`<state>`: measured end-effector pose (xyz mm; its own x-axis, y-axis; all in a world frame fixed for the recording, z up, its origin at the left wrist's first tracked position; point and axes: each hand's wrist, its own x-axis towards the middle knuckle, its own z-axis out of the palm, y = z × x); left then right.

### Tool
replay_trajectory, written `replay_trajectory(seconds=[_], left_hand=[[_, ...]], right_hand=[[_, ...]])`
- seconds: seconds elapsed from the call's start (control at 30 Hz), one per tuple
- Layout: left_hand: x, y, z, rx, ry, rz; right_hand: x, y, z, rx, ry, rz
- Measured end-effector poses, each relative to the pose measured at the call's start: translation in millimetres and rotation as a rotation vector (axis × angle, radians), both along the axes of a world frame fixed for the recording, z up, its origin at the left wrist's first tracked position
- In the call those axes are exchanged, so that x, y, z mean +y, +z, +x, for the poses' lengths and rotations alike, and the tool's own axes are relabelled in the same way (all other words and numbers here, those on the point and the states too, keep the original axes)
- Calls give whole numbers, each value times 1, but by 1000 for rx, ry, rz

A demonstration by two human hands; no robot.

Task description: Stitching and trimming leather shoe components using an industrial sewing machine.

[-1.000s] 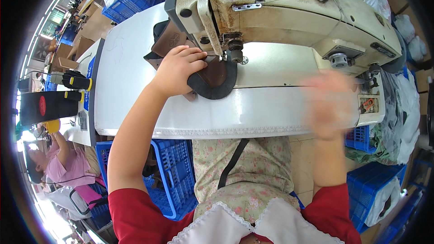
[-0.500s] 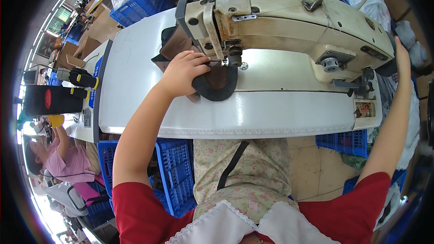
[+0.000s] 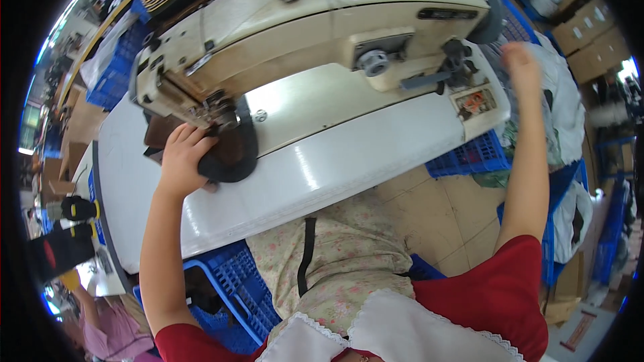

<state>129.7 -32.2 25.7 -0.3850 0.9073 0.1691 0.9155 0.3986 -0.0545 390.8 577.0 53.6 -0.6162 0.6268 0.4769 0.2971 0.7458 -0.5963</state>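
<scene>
My left hand (image 3: 182, 164) rests on a brown leather piece (image 3: 231, 149) with a curved black edge, its fingers bent over it close to the presser foot. The piece lies flat on the bed of a cream-coloured sewing machine (image 3: 288, 47), partly under the needle area. More dark leather shows behind the hand, partly hidden. To the right, my right hand (image 3: 523, 67) is raised beside the machine's end, apart from the grey handwheel (image 3: 488, 10). Motion smears its fingers.
The white sewing table (image 3: 295, 188) spans my front. Blue crates (image 3: 231, 288) stand under its left part, another blue crate (image 3: 469, 154) under its right. White bags (image 3: 567, 107) and cardboard boxes (image 3: 590, 37) are at the right. Another person in pink (image 3: 114, 328) sits at the left.
My right hand has come away from the handwheel. My left hand remains on the leather piece. The whole view has turned toward the right.
</scene>
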Motion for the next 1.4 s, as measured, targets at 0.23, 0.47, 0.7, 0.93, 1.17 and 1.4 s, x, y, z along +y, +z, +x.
replay_trajectory(seconds=[0.23, 0.47, 0.7, 0.93, 1.17, 1.4], left_hand=[[-1, -2, -8, -11, -29, 8], [3, -10, 0, 24, 51, 14], [19, -9, 49, -16, 359, -92], [16, -17, 51, 6, 368, -14], [2, -130, 15, -804, 326, 1279], [20, -18, 56, -106, 403, 336]], right_hand=[[-59, -53, 41, -509, 352, 259], [-61, -68, 52, -113, 121, -197], [-215, -46, 18, 296, 322, -1416], [-398, -20, -79, 145, 895, -1373], [-516, -9, -144, 462, 713, -387], [-505, -16, -173, 619, 705, -586]])
